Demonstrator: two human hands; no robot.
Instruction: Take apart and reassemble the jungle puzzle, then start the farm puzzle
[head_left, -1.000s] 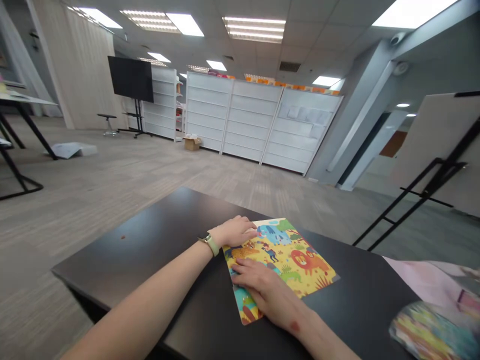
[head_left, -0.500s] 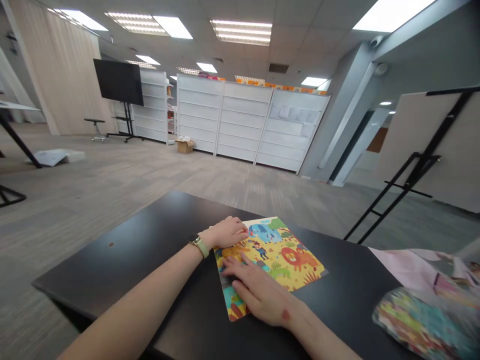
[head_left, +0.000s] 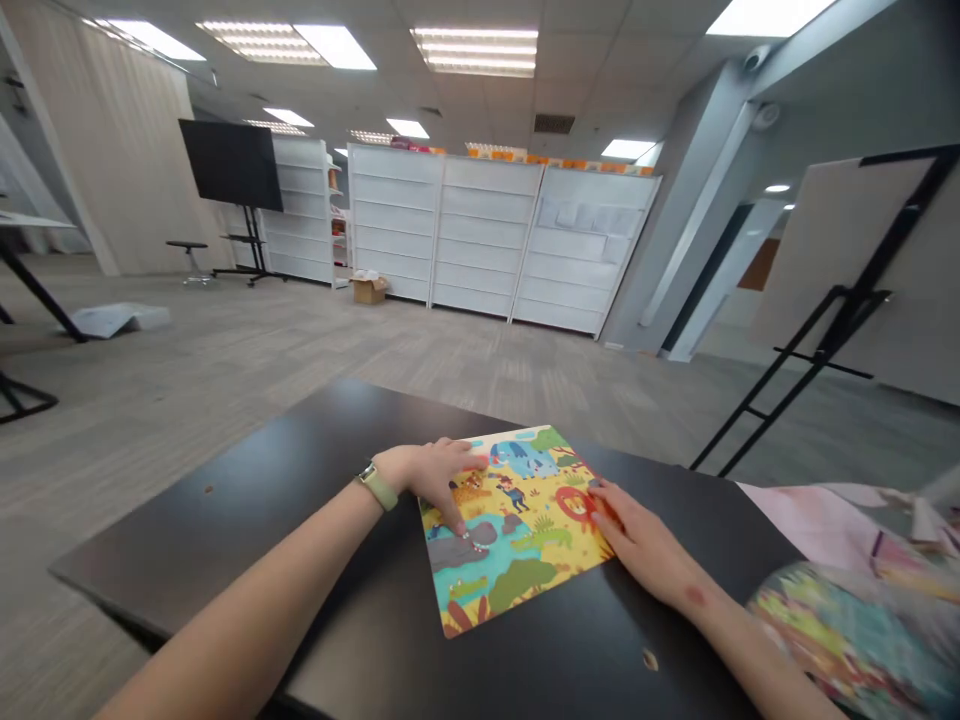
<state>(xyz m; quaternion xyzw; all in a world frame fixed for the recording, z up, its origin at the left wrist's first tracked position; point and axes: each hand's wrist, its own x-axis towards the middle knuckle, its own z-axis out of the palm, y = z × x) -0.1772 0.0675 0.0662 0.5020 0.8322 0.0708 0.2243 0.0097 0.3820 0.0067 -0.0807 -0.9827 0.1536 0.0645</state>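
Observation:
A colourful animal jigsaw board [head_left: 517, 540] lies flat on the black table [head_left: 247, 510] in front of me. My left hand [head_left: 433, 478], with a pale green watch at the wrist, rests on the board's left part, its fingers spread and pressing down near the grey hippo. Over the board's right edge lies my right hand [head_left: 641, 540], its fingers flat on the red lion. Neither hand holds anything.
At the table's right end lie a pink sheet [head_left: 825, 525] and a blurred colourful item [head_left: 847, 640]. A black easel [head_left: 825, 340] stands to the right. White shelving [head_left: 495, 245], a TV on a stand [head_left: 232, 165] and a cardboard box [head_left: 369, 290] are across the floor.
My right hand has slid from the board's left-middle to its right edge, which uncovers the lower picture. My left hand's fingers have moved down onto the board. The view has shifted slightly.

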